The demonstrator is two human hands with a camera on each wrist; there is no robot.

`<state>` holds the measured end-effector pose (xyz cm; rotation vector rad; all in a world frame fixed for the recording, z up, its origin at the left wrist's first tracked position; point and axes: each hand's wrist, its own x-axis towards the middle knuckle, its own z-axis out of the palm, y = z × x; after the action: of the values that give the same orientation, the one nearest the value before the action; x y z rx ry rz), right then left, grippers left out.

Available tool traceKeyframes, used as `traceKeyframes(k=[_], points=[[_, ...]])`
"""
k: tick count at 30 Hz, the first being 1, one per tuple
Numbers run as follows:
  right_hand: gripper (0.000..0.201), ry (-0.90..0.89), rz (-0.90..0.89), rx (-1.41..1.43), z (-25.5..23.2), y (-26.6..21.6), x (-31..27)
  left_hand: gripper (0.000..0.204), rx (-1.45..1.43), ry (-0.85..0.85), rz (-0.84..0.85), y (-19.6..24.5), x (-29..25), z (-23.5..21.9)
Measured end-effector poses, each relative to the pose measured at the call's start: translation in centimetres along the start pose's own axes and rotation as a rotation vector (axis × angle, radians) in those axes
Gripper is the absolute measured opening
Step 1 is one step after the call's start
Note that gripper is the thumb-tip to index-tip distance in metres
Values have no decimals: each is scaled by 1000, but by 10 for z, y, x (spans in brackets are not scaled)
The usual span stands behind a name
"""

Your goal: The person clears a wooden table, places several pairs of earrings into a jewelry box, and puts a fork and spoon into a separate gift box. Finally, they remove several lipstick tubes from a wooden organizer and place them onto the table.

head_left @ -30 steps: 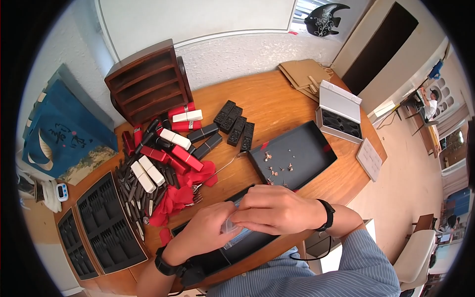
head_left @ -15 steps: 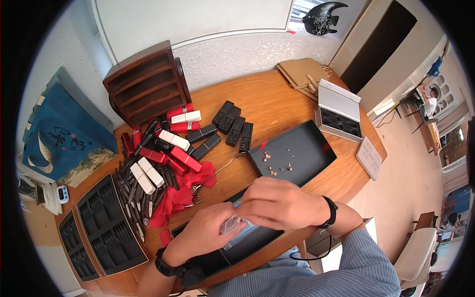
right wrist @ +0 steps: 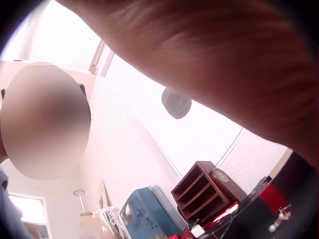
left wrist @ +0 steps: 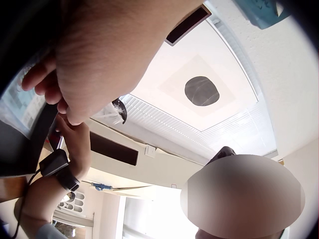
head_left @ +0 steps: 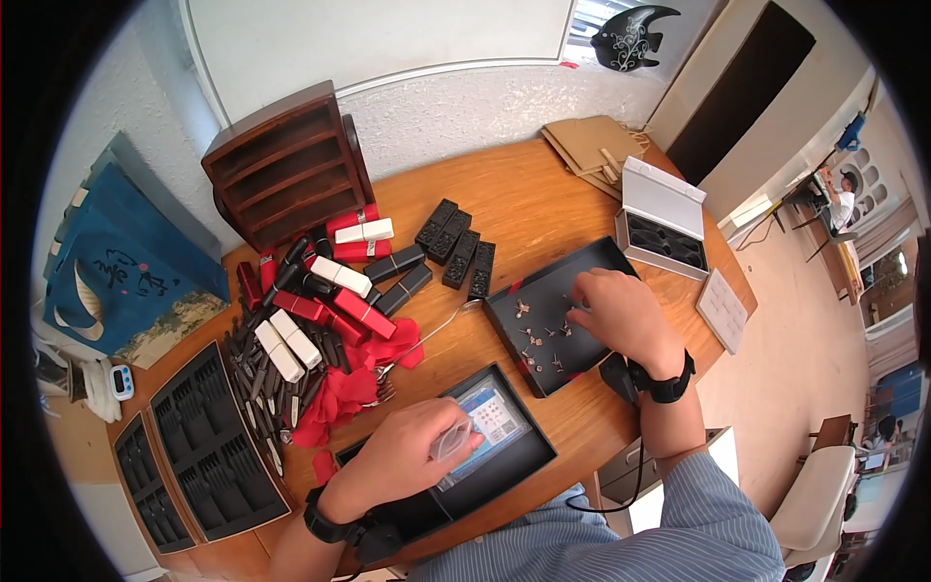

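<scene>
My left hand [head_left: 402, 451] grips a small clear plastic bag [head_left: 451, 441] above the near black tray [head_left: 539, 448]. Under it lies a clear packet with a blue-and-white printed card [head_left: 495, 417]. My right hand [head_left: 626, 315] reaches over the far black tray [head_left: 621, 341], thumb and index finger apart, close to the small metallic pieces, which look like stud earrings [head_left: 529, 364]. In the right wrist view, one such piece [right wrist: 281, 218] shows near a red patch on the tray, while the wrist fills the top. The left wrist view shows the left hand's side [left wrist: 99, 64], its fingertips partly hidden.
Left of the trays is a heap of red, white and black boxes [head_left: 354, 310] with dark cutlery and red petals [head_left: 339, 398]. Black blocks [head_left: 456, 242] and a wooden rack [head_left: 286, 165] stand behind. An open white box [head_left: 664, 228] is at the right, near the table edge.
The right hand has left the plastic bag by the left hand and moved right and away to the far tray. The left hand stays in place with the bag. More small pieces are uncovered.
</scene>
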<state>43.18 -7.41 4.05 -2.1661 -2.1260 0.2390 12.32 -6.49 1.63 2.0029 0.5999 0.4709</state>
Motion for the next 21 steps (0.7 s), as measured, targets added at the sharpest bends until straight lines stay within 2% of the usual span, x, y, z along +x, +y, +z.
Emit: traceKeyframes(k=[7,16,21], points=[[21,-130,-21,11,0,1,0,21,42,2,21,-1,0,0],[14,-82,-103,-10,11,9,2,21,52,3,15,-1,0,0],[7,-114,-71,-13,13,8,5,21,48,13,18,-2,0,1]])
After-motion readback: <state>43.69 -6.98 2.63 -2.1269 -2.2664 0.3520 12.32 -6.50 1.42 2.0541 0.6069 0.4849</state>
